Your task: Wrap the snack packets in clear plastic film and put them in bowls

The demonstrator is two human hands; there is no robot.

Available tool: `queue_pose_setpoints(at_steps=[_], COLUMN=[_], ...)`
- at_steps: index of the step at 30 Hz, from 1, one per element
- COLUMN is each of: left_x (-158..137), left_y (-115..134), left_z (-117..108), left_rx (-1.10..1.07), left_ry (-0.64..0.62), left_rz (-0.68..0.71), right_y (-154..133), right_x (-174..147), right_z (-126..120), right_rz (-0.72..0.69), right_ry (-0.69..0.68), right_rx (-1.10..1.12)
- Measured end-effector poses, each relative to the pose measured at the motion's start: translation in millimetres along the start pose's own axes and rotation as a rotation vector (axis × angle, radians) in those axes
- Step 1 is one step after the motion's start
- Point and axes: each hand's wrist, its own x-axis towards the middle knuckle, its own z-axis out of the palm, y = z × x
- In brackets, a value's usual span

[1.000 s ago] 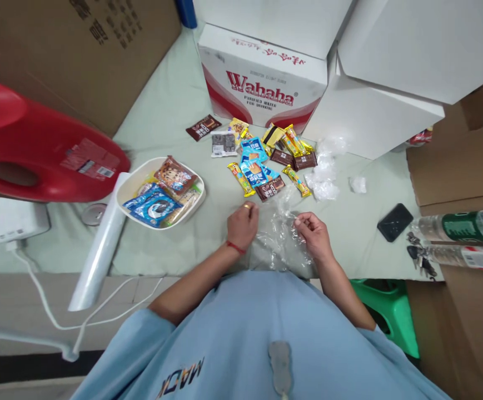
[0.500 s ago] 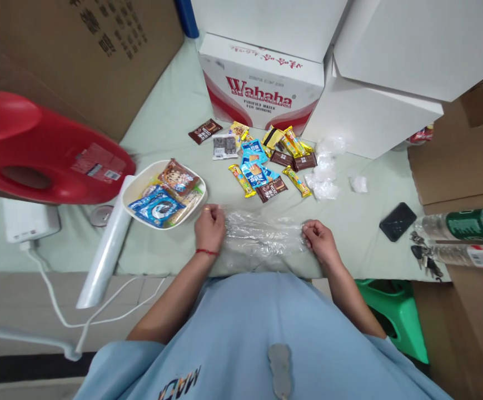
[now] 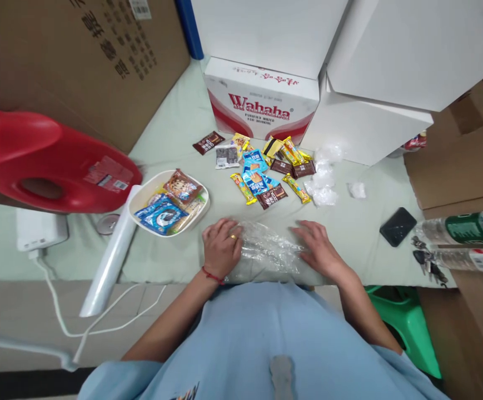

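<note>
A crumpled clear plastic bag [image 3: 270, 250] lies flat on the table in front of me. My left hand [image 3: 222, 249], wearing a ring and a red cord bracelet, rests palm down over its left end with loosely bent fingers. At the other end, my right hand [image 3: 322, 250] is open, its fingers stretched toward the plastic and touching or nearly touching the edge. Beyond the hands lie several wrapped snacks, among them a blue packet [image 3: 254, 182], a brown packet [image 3: 272, 196] and a yellow one [image 3: 296, 188]. A white bowl [image 3: 204, 210] of snack packets stands left of my left hand.
Crumpled clear plastic [image 3: 323, 180] and a white box marked Wahaha [image 3: 262, 105] are at the back. A phone [image 3: 398, 226], keys [image 3: 428, 266] and bottles [image 3: 470, 226] lie right. Left are a red jug [image 3: 70, 161], a plastic roll [image 3: 110, 261] and a power strip [image 3: 43, 230].
Both hands have gone from pinching the plastic bag's ends to lying lower and flatter, with fingers loosened. The bag is now more bunched. The view has shifted slightly.
</note>
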Motion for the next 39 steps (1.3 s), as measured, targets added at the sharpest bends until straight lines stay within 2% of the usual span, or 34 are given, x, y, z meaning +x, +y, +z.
queue_pose_setpoints(at_steps=[3, 5, 7, 9, 11, 13, 15, 19, 22, 25, 29, 32, 34, 35, 37, 39], left_x=[5.3, 4.3, -2.1, -12.1, -20.8, -23.3, -17.9, 1.3, 3.6, -4.0, -6.8, -0.4, 3.2, 4.1, 3.7, 1.9], left_y=[-1.2, -3.9, -7.5, -10.4, -11.1, -9.3, -6.4, -4.6, -7.7, -10.8, -12.8, -13.9, -14.9, -15.4, -16.4, -17.3], left_z=[7.4, 11.1, 11.8, 9.3, 5.5, 2.9, 3.0, 8.5, 11.5, 10.6, 5.0, 0.2, -1.6, -1.9, -1.1, 0.9], left_rx=[-0.050, -0.089, -0.110, -0.086, -0.050, -0.039, -0.038, 0.019, 0.055, 0.061, 0.036, 0.036, 0.053, 0.064, 0.083, 0.096], left_ry=[-0.068, 0.002, 0.162, 0.323, 0.353, 0.223, 0.033, -0.207, -0.318, -0.383, -0.403, -0.402, -0.416, -0.425, -0.440, -0.436], left_rz=[-0.007, -0.055, -0.096, -0.089, 0.023, 0.183, 0.265, 0.148, 0.075, 0.025, -0.045, -0.081, -0.068, -0.063, -0.064, -0.075], right_y=[-9.0, -10.0, -7.7, -4.9, -4.3, -6.5, -9.9, -9.7, 1.4, 17.4, 30.4, 25.8, 16.4, 11.0, 1.5, -3.1], right_x=[11.3, 20.8, 29.7, 36.7, 41.5, 44.2, 45.5, 44.2, 40.1, 34.5, 28.3, 22.4, 14.2, 8.1, -8.5, -29.4], right_z=[2.8, 9.4, 16.9, 23.0, 26.7, 28.6, 29.3, 28.9, 25.9, 21.4, 17.6, 15.7, 14.5, 14.1, 14.0, 14.3], right_rz=[-0.185, -0.161, -0.025, 0.197, 0.426, 0.575, 0.635, 0.691, 0.713, 0.719, 0.736, 0.664, 0.493, 0.373, 0.111, -0.055], right_ry=[-0.041, 0.022, 0.139, 0.240, 0.274, 0.250, 0.208, 0.152, 0.280, 0.421, 0.475, 0.598, 0.680, 0.672, 0.521, 0.315], right_rx=[0.042, 0.135, 0.287, 0.494, 0.722, 0.897, 0.991, 1.044, 1.020, 0.985, 0.926, 0.639, 0.350, 0.233, 0.117, 0.116])
